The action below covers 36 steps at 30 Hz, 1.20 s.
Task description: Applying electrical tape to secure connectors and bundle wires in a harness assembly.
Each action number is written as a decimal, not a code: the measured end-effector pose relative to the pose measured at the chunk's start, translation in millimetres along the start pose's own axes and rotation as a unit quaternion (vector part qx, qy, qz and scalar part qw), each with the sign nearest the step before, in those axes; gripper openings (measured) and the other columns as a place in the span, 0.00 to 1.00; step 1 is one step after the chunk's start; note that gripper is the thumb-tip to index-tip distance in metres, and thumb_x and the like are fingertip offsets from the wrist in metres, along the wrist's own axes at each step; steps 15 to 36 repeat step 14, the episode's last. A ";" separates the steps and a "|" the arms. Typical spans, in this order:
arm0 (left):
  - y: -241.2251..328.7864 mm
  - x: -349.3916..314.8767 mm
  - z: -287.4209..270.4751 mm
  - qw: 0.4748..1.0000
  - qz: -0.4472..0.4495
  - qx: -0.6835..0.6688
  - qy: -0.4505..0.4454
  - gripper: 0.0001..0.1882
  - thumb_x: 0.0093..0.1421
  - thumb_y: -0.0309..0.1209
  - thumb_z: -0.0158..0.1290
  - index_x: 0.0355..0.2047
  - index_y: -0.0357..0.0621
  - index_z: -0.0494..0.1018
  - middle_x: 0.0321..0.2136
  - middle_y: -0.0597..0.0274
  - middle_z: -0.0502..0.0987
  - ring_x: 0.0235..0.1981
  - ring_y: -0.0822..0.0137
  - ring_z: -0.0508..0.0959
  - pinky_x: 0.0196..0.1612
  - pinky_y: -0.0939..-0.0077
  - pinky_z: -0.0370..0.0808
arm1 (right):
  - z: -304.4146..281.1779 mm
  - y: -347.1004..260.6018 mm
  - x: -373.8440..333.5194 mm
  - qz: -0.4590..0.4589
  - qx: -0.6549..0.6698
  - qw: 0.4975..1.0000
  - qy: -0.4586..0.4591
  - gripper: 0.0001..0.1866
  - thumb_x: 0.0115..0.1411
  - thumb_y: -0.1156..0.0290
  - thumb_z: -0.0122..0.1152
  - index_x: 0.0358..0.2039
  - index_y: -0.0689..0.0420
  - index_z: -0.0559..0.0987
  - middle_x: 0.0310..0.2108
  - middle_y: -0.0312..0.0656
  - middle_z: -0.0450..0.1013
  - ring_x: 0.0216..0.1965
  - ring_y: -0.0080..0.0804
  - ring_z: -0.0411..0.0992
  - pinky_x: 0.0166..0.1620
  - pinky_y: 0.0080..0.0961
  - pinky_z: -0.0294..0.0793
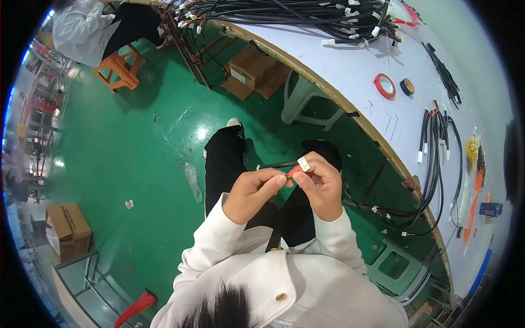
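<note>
Above my lap, my two hands meet at a short bundle of red and orange wires [294, 171] that ends in a white plug connector [303, 163]. My left hand [256, 190] pinches the wires between thumb and forefinger. Close beside it, my right hand [321, 187] is closed around the wires just below the connector, its thumb pressed against them. A black-sheathed cable [278, 164] with a small white end sticks out to the left behind my fingers. Whether it joins the wires I hold is hidden.
On the white-topped table [355, 60] at right lie a pile of black cables [284, 13], red tape [384, 86], black tape [407, 86] and hanging cables [435, 164]. Green stools [309, 101] stand beneath. A cardboard box [70, 232] sits at left; a person [90, 30] sits far left.
</note>
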<state>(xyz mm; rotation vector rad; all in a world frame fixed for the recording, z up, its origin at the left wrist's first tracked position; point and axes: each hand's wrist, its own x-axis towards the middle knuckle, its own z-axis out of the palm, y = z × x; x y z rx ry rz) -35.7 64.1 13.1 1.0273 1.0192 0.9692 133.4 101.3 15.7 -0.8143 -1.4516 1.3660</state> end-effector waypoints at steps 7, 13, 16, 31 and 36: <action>-8.0 -0.6 21.1 0.962 0.141 0.186 0.144 0.06 0.58 0.25 0.51 0.31 0.35 0.76 0.19 0.62 0.74 0.19 0.79 0.68 0.22 0.84 0.63 | 2.7 -1.4 -2.2 0.126 0.051 0.990 0.023 0.08 0.57 0.72 0.60 0.30 0.65 0.78 0.25 0.36 0.68 0.22 0.17 0.63 0.25 0.13 0.61; -16.3 2.2 26.9 0.965 0.156 0.161 0.138 0.07 0.59 0.28 0.52 0.34 0.37 0.75 0.23 0.59 0.76 0.22 0.73 0.74 0.26 0.84 0.67 | -1.7 0.2 -6.2 0.069 -0.001 0.997 0.047 0.08 0.56 0.72 0.60 0.29 0.65 0.80 0.24 0.37 0.70 0.22 0.18 0.65 0.26 0.13 0.64; -15.1 7.3 24.7 0.971 0.169 0.124 0.120 0.09 0.59 0.29 0.52 0.37 0.38 0.75 0.26 0.56 0.78 0.24 0.69 0.77 0.29 0.84 0.70 | 1.2 2.7 -5.4 0.056 0.020 0.996 0.072 0.09 0.56 0.72 0.62 0.25 0.65 0.79 0.22 0.36 0.69 0.20 0.16 0.63 0.22 0.14 0.58; -15.1 7.3 24.7 0.971 0.169 0.124 0.120 0.09 0.59 0.29 0.52 0.37 0.38 0.75 0.26 0.56 0.78 0.24 0.69 0.77 0.29 0.84 0.70 | 1.2 2.7 -5.4 0.056 0.020 0.996 0.072 0.09 0.56 0.72 0.62 0.25 0.65 0.79 0.22 0.36 0.69 0.20 0.16 0.63 0.22 0.14 0.58; -15.1 7.3 24.7 0.971 0.169 0.124 0.120 0.09 0.59 0.29 0.52 0.37 0.38 0.75 0.26 0.56 0.78 0.24 0.69 0.77 0.29 0.84 0.70 | 1.2 2.7 -5.4 0.056 0.020 0.996 0.072 0.09 0.56 0.72 0.62 0.25 0.65 0.79 0.22 0.36 0.69 0.20 0.16 0.63 0.22 0.14 0.58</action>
